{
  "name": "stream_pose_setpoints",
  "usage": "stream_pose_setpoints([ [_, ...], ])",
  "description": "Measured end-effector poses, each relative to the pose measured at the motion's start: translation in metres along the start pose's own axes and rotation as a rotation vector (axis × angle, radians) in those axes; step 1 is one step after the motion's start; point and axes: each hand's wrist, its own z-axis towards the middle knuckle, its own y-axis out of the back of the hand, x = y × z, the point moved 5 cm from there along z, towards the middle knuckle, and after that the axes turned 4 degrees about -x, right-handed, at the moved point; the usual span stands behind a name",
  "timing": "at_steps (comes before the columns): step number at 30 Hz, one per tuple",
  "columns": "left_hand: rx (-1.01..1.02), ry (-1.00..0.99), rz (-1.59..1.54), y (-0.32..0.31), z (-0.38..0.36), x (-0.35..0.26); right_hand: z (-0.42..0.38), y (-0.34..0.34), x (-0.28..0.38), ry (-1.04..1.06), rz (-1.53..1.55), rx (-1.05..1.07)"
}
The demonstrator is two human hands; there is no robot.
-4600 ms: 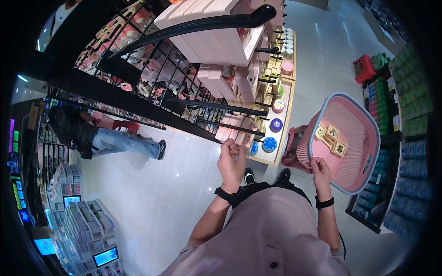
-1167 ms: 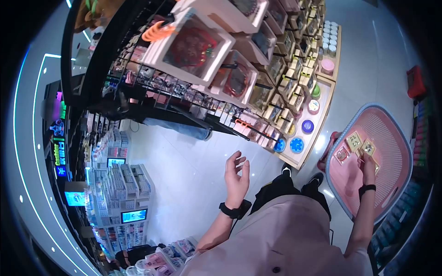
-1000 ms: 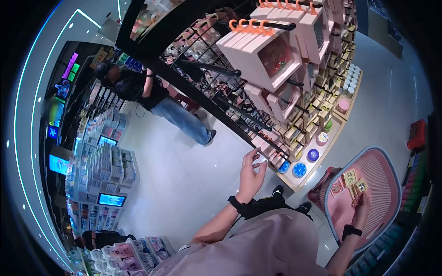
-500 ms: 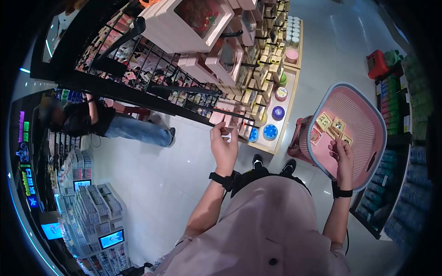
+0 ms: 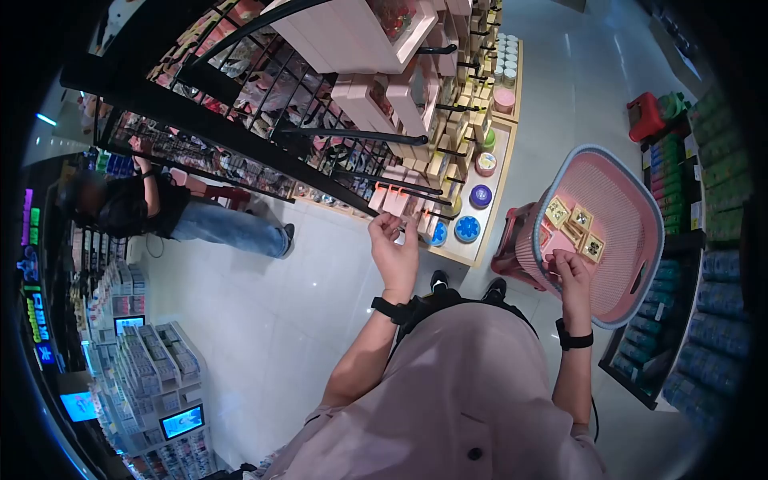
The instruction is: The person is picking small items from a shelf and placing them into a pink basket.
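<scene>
My left hand (image 5: 395,254) is raised at the lower end of a display rack, beside small pink boxes (image 5: 392,198) on black hooks. Its fingers are half curled, with the thumb apart from them; nothing held shows clearly. My right hand (image 5: 574,280) reaches over the near-left side of a pink basket (image 5: 626,180) with a grey rim. The fingers are closed on the edge of a pink box (image 5: 558,242), partly hidden by the hand. Several small boxes with cream frames, such as one patterned box (image 5: 592,248), lie in the basket beside it.
A red stool (image 5: 512,260) stands under the basket. Round tins, including a blue tin (image 5: 467,229), sit on a wooden shelf (image 5: 500,168). Stocked shelves (image 5: 664,296) line the right. A person (image 5: 160,204) stands at left, beyond the rack's black bars (image 5: 300,172).
My right hand has moved left and slightly down within the basket, and its fingers now meet the pink box. My left hand stays by the hooks. The view has shifted slightly.
</scene>
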Motion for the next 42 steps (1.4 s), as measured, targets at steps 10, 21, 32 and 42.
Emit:
stream_pose_setpoints([
  [10,0.089,0.049,0.011,-0.005,0.003,0.007,-0.013,-0.039,-0.013,-0.042,-0.027,0.136],
  [21,0.157,0.019,0.095,-0.010,0.001,-0.010,-0.019,-0.064,-0.017,-0.027,-0.089,0.189],
  [32,0.329,-0.424,0.252,-0.027,-0.025,-0.058,-0.018,-0.070,-0.025,-0.066,-0.063,0.204],
  [42,0.858,-0.350,0.089,-0.049,-0.049,-0.075,-0.013,-0.067,-0.012,0.095,0.004,0.167],
])
